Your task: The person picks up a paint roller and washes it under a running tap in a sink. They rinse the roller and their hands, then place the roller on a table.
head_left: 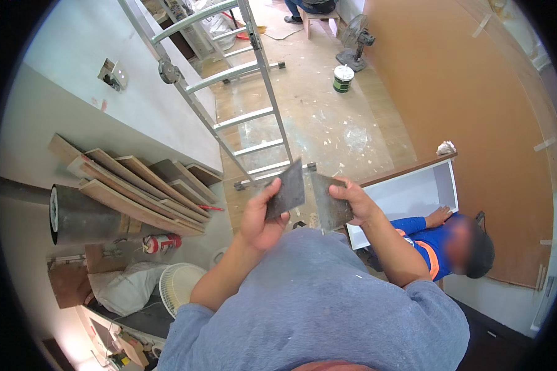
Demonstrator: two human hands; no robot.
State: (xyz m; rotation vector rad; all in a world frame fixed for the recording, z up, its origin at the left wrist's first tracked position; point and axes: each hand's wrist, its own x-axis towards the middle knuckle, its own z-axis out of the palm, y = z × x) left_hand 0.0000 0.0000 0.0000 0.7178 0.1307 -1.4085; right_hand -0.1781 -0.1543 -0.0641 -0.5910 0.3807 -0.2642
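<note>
Risking a slip or a bump

The left hand (261,216) clasps a dark plate (289,193), the right hand (360,203) a grey plate (329,207), just apart. A loosened hold could drop either; swinging the right arm (395,250) outward could knock the nearby co-worker (434,240).

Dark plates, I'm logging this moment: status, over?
Left hand gripping dark plate; right hand gripping second plate. Plates apart. Ladder ahead, co-worker close at right.

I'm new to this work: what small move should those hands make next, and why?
Perhaps the left hand could bring its dark plate toward the grey plate in the right hand, since each is held and a gap separates them.
</note>
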